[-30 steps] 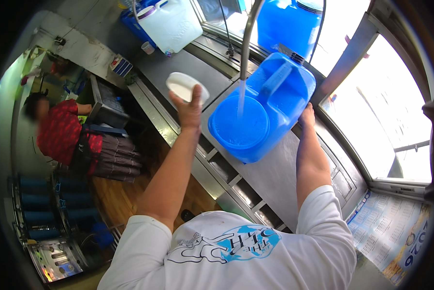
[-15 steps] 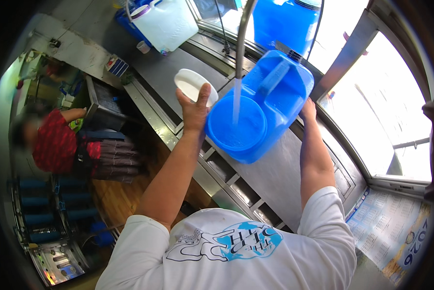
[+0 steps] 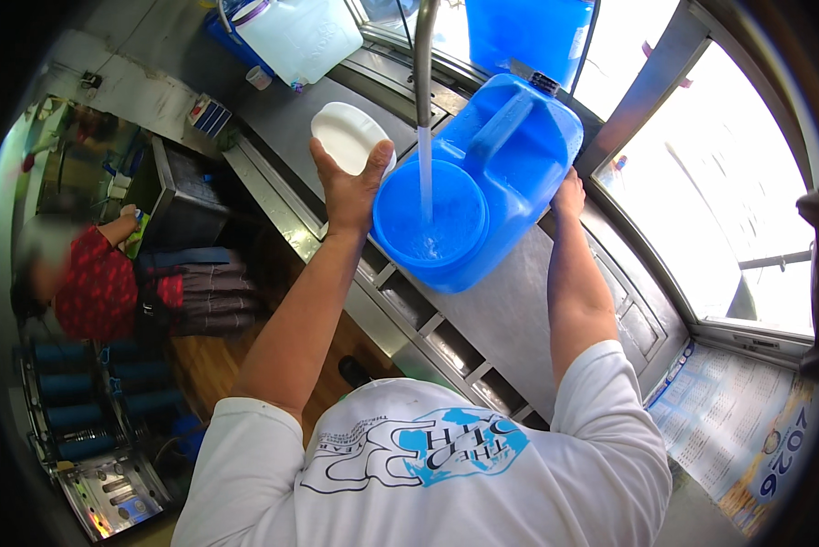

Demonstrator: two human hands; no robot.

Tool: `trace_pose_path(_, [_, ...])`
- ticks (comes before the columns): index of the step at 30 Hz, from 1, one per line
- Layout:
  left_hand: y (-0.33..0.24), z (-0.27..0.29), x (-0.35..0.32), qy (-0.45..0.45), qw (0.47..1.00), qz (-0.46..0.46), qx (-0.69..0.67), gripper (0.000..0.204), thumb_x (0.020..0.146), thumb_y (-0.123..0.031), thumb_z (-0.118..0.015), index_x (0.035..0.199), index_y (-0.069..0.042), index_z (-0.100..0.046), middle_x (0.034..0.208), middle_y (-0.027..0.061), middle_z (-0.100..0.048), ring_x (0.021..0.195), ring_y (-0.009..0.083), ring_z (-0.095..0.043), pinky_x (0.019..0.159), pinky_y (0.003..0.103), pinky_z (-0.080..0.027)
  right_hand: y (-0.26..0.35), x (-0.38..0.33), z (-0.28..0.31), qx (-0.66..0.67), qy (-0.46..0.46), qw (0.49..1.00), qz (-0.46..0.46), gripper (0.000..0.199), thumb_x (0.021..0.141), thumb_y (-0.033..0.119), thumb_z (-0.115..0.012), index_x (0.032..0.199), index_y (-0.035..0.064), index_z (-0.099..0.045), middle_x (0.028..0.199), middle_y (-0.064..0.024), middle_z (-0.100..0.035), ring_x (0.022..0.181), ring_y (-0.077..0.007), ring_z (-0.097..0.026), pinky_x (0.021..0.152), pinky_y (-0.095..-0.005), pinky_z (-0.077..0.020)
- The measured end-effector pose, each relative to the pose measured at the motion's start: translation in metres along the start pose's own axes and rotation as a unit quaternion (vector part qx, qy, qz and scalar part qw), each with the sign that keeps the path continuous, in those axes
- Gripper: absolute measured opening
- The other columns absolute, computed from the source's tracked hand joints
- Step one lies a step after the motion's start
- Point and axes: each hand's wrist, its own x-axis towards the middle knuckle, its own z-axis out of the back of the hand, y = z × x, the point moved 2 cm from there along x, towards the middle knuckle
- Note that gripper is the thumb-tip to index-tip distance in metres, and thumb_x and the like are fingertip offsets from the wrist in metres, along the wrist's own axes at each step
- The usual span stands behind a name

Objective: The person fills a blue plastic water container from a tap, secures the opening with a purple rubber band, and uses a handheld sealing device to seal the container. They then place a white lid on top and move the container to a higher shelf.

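By tap (image 3: 423,73), L fingers (image 3: 322,157) spread, gripping white dish (image 3: 347,135); R hand (image 3: 569,196) @ jug (image 3: 512,214), grip unclear.

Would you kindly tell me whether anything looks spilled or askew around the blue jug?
Nothing stands out: water lands inside the blue jug, and the left hand holds the dish-shaped white object beside it.

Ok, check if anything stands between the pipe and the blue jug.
Nothing visible: the water falls unbroken from the pipe to the blue jug; the left hand and its white lid or dish are left of it.
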Motion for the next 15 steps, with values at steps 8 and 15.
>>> trace_pose_path(8, [-0.003,-0.002,-0.001,0.002,0.999,0.01,0.053,0.131,0.069,-0.068,-0.076,0.149,0.007,-0.004,0.141,0.0308,-0.027,0.132,0.0401,-0.037,0.109,0.041,-0.036,0.001,-0.005,0.006,0.031,0.016,0.999,-0.025,0.057,0.09,0.042,-0.055,0.14,0.0164,-0.046,0.138,-0.0185,-0.052,0.126,-0.038,-0.05,0.103,-0.0485,-0.0415])
trace_pose_path(15, [-0.006,-0.001,0.001,0.017,0.997,-0.01,0.07,0.131,0.069,-0.071,-0.073,0.148,0.007,-0.003,0.139,0.0313,-0.027,0.131,0.0412,-0.037,0.11,0.043,-0.036,-0.005,0.006,-0.003,0.005,0.033,0.999,-0.032,0.055,0.092,0.037,-0.054,0.142,0.0169,-0.044,0.14,-0.0162,-0.05,0.129,-0.0373,-0.047,0.104,-0.0489,-0.0408])
